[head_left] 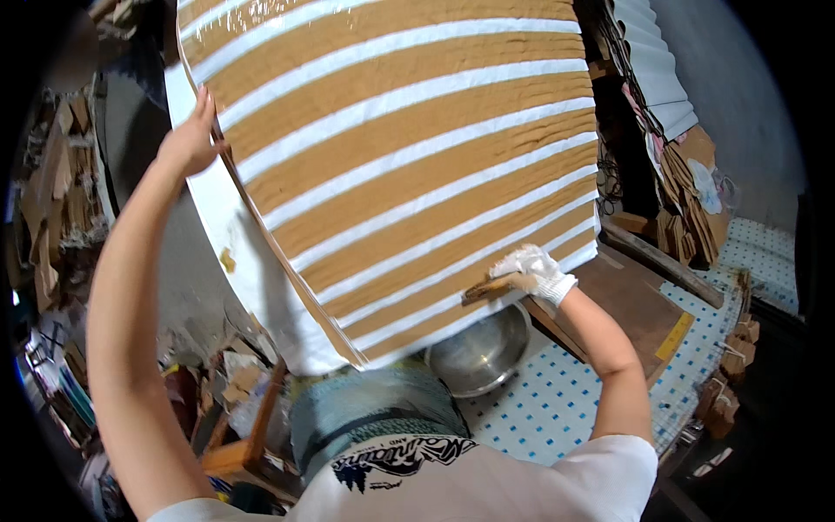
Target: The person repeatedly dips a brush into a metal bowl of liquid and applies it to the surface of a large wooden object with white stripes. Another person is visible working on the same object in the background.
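one striped board (409, 165), left hand (193, 139) gripping its edge, gloved right hand (537, 274) clutching one brush (489, 286), one steel bowl (483, 352)

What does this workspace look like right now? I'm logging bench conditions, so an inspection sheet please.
Surface: blue and white tiled top, partly covered by a brown board.
Job's things: large panel with brown and white stripes, held tilted; a brush against its lower edge; metal bowl beneath.
Clutter: wood scraps and cardboard pieces at left, small blocks at right.
Grippers: left hand, bare, grips the panel's upper left edge; right hand, in a white glove, holds the brush.
Cables: dark wire tangle behind the panel.
Surroundings: stacked cardboard, corrugated sheet.
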Tool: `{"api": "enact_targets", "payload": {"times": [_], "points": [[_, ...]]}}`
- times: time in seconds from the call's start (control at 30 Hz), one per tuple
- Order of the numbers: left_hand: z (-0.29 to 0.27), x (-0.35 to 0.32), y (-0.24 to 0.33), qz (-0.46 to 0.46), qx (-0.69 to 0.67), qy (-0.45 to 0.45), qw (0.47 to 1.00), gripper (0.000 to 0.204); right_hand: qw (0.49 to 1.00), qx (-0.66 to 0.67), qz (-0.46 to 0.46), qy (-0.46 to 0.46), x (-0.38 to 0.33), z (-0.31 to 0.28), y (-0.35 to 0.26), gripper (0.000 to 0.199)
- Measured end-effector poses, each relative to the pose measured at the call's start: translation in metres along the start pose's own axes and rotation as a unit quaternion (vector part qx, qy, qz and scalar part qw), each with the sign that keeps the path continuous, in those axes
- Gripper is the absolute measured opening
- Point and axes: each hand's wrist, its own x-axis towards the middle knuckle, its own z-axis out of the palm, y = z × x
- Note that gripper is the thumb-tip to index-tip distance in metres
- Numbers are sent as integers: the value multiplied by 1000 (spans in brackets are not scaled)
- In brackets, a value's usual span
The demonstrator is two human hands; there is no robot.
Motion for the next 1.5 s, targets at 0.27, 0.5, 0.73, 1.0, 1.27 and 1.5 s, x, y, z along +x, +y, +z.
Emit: {"api": "enact_targets", "payload": {"times": [0.27, 0.5, 0.73, 1.0, 1.27, 1.5], "points": [[-18, -8, 14, -29, 14, -56, 998, 105, 738, 564, 106, 356, 145, -184, -82, 45], [-28, 0, 13, -10, 48, -85, 995, 104, 706, 411, 161, 553, 275, -266, -87, 51], [-28, -1, 8, 20, -8, -99, 995, 113, 399, 585, 280, 648, 88, -60, 53, 39], [-34, -6, 17, 39, -39, -91, 994, 123, 411, 509, 376, 656, 14, -78, 65, 54], [-51, 15, 27, -23, -74, -191, 979, 130, 791, 408, 111, 442, 212, -304, -20, 65], [-48, 10, 19, -33, -41, -208, 977, 126, 640, 459, 210, 580, 133, -299, 117, 48]]}}
